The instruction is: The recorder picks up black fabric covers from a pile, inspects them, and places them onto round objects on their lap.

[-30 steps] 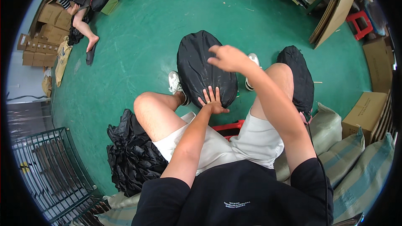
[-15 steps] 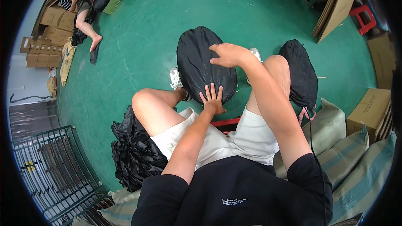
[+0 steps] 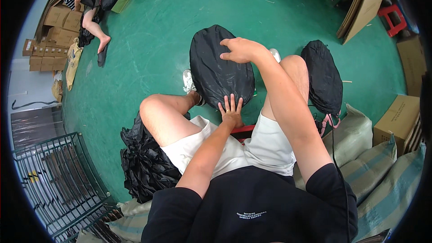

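Note:
I sit on a low red stool with a black oval fabric pack lying on the green floor between my feet. My left hand lies flat with fingers spread on the pack's near edge. My right hand rests on the pack's upper right side, fingers pressed against the fabric. Another black oval pack lies beyond my right knee. A heap of crumpled black fabric sits by my left thigh.
A green wire rack stands at lower left. Woven sacks and a cardboard box lie to my right. Another person sits on the floor at upper left beside cardboard boxes. Flat cardboard leans at upper right.
My right hand has slid slightly along the top of the pack. My left hand stays flat on the near edge.

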Action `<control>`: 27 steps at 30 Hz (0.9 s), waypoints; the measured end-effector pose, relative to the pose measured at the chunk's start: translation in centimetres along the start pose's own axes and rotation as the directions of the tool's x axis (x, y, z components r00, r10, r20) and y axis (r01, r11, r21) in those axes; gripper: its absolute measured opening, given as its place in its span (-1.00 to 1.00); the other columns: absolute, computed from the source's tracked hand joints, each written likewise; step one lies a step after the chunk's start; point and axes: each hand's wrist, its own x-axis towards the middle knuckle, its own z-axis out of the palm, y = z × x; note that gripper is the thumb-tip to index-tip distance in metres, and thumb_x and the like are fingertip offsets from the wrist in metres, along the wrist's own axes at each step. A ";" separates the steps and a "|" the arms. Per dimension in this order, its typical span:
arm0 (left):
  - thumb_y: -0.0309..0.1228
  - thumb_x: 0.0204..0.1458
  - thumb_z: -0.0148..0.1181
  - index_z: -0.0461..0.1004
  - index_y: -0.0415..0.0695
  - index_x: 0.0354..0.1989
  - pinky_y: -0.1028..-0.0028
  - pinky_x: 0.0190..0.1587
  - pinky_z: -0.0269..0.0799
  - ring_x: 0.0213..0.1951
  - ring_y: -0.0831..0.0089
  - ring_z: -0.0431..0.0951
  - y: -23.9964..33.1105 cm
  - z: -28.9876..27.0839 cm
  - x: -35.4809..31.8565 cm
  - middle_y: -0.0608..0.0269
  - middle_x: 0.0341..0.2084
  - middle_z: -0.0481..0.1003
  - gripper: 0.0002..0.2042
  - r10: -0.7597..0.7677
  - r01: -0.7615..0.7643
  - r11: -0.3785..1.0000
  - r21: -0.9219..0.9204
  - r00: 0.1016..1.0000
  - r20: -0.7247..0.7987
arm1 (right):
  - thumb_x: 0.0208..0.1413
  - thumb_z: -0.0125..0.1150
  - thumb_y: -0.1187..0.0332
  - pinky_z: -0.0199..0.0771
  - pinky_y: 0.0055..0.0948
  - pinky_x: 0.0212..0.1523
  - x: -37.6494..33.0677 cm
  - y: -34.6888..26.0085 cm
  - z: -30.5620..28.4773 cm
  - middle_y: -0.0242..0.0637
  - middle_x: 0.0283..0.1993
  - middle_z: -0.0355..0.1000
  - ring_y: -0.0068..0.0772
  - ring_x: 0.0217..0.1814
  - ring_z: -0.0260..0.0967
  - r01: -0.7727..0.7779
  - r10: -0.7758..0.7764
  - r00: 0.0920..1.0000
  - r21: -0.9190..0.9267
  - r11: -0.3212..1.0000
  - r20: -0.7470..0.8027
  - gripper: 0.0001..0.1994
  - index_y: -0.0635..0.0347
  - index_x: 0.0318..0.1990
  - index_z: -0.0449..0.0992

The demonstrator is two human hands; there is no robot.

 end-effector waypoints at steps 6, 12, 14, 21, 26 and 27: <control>0.16 -0.08 0.25 -0.54 0.17 0.47 -0.30 0.30 -0.66 0.40 -0.17 -0.73 -0.1 0.2 0.2 -0.02 0.42 -0.69 0.14 -0.006 0.006 1.000 0.011 1.000 -0.010 | 0.18 0.14 0.08 0.30 -0.16 0.25 -0.6 -0.3 -0.9 0.04 0.23 0.35 0.01 0.29 0.28 -0.051 0.051 0.997 -0.010 0.999 0.061 -0.41 0.23 0.27 0.28; 0.13 -0.07 0.25 -0.57 0.14 0.46 -0.30 0.30 -0.65 0.39 -0.18 -0.74 0.4 -0.5 -0.2 -0.04 0.42 -0.71 0.15 -0.013 0.012 1.000 0.011 1.000 0.022 | 0.18 0.13 0.08 0.30 -0.15 0.26 -0.8 0.3 -0.4 0.05 0.24 0.34 0.00 0.29 0.28 -0.056 0.057 0.997 -0.022 0.998 0.058 -0.41 0.22 0.28 0.27; 0.12 -0.08 0.26 -0.57 0.13 0.46 -0.30 0.31 -0.66 0.39 -0.18 -0.75 0.5 -0.6 -0.2 -0.04 0.41 -0.71 0.16 -0.020 0.020 1.000 0.007 0.999 0.029 | 0.18 0.14 0.08 0.30 -0.15 0.26 -0.8 0.0 -0.6 0.05 0.24 0.33 0.00 0.29 0.28 -0.052 0.054 0.997 -0.027 0.998 0.061 -0.41 0.22 0.28 0.27; 0.13 -0.13 0.29 -0.59 0.10 0.45 -0.30 0.30 -0.67 0.39 -0.18 -0.76 0.4 -0.2 0.2 -0.09 0.40 -0.72 0.21 -0.007 0.007 1.000 -0.022 1.000 0.018 | 0.18 0.15 0.09 0.30 -0.16 0.26 -0.6 0.2 -0.3 0.06 0.22 0.35 0.02 0.29 0.28 -0.047 0.048 0.997 -0.024 0.999 0.058 -0.40 0.25 0.28 0.27; 0.20 -0.20 0.33 -0.60 0.10 0.45 -0.34 0.28 -0.67 0.38 -0.21 -0.77 0.1 0.1 0.6 -0.11 0.39 -0.73 0.27 0.009 -0.007 0.996 -0.089 1.000 0.024 | 0.17 0.15 0.09 0.30 -0.16 0.25 -0.5 -0.2 -0.2 0.06 0.22 0.35 0.02 0.28 0.29 -0.046 0.048 0.996 -0.025 0.999 0.073 -0.40 0.25 0.27 0.27; 0.22 -0.23 0.34 -0.60 0.10 0.45 -0.35 0.27 -0.68 0.38 -0.22 -0.77 0.1 0.2 0.7 -0.12 0.39 -0.74 0.29 0.016 -0.013 0.995 -0.095 1.000 0.027 | 0.17 0.15 0.09 0.30 -0.16 0.25 -0.6 -0.2 -0.3 0.06 0.22 0.36 0.02 0.28 0.29 -0.048 0.050 0.996 -0.022 0.999 0.073 -0.41 0.25 0.27 0.28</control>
